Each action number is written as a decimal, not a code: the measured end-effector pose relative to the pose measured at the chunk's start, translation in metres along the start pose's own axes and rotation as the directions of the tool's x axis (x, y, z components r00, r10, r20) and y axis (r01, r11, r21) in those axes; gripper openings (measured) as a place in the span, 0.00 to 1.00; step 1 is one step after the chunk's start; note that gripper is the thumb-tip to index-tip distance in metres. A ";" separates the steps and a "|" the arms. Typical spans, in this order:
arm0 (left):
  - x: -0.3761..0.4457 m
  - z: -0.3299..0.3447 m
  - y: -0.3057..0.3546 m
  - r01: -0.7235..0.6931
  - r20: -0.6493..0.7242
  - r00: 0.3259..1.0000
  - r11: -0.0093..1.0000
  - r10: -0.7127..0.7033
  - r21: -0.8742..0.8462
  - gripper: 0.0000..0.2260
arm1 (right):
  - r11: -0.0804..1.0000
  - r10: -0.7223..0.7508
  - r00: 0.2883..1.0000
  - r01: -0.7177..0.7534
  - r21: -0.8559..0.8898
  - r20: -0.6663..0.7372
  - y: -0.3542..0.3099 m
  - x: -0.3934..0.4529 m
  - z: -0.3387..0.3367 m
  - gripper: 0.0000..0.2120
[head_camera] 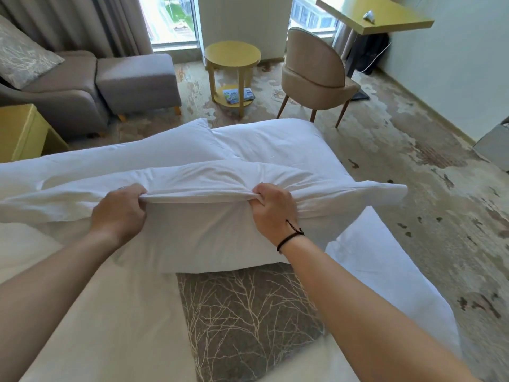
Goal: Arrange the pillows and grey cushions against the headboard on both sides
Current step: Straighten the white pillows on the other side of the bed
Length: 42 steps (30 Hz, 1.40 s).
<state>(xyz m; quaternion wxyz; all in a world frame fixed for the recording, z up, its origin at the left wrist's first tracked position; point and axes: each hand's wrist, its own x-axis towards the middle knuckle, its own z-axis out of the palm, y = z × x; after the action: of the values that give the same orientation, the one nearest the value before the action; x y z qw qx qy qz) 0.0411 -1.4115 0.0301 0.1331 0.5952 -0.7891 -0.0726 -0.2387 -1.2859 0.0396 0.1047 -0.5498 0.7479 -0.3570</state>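
Both hands are on one white pillow (209,216) now, lifted over the bed; the left hand (119,213) has its fingers curled tight round a bunched fold of the upper edge, and the right hand (271,213), the one with a dark cord at the wrist, pinches the same seam a little further along; the cloth is pulled taut between them. The pillow hangs across the near side of the mattress, its lower edge just over a grey cushion (245,323) patterned with pale branches, which lies flat on the sheet below; two more white pillows (248,142) lie on the far side of the bed; another patterned cushion (20,53) leans on the grey armchair (68,86) off to the left.

I judge this the carrying step, early in the job; nothing stands propped up yet, and no headboard is in sight, so the next move calls for a turn toward it, then setting the pillow upright.

As for writing: leaflets (238,95) on the lower shelf of the round yellow table (232,55) show colour, but nothing is legible from here; no brand shows on the linen.
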 end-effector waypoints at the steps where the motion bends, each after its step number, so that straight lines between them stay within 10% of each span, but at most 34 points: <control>1: 0.001 -0.009 -0.005 0.002 -0.013 1.000 1.000 -0.003 -0.014 0.07 | 1.000 -0.014 1.000 0.014 -0.007 0.006 -0.009 0.004 -0.002 0.07; 10: -0.002 -0.086 -0.049 0.121 -0.207 0.973 0.991 -0.107 0.053 0.11 | 0.974 -0.056 0.944 0.123 -0.192 0.325 -0.133 0.015 -0.013 0.11; 16: -0.038 -0.108 -0.070 0.380 -0.047 0.921 0.920 -0.386 -0.091 0.13 | 0.863 -0.001 0.743 0.339 -0.374 0.670 -0.241 -0.029 0.032 0.08; 24: -0.179 -0.090 -0.102 0.686 0.502 0.703 0.293 -0.504 -0.666 0.36 | 0.913 0.027 0.650 0.294 -0.283 0.760 -0.277 -0.091 0.102 0.04; 33: -0.271 -0.043 -0.138 0.648 0.322 0.732 0.467 -0.601 -0.602 0.28 | 0.855 -0.068 0.362 0.502 -0.133 0.930 -0.237 -0.180 0.161 0.08; 38: -0.311 -0.017 -0.138 0.759 0.456 0.610 0.313 -0.647 -0.571 0.27 | 0.811 -0.053 0.054 0.585 0.012 0.997 -0.239 -0.202 0.186 0.20; 42: -0.344 0.000 -0.141 0.828 0.509 0.463 0.149 -0.725 -0.541 0.27 | 0.687 -0.119 -0.032 0.719 0.105 0.992 -0.250 -0.204 0.214 0.17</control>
<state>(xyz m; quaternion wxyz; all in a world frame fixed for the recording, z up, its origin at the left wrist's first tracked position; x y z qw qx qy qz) 0.2588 -1.1209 -0.0504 0.2519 0.7972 -0.2694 -0.4780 0.1424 -1.2276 -0.0010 0.3071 -0.8535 0.3305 0.2608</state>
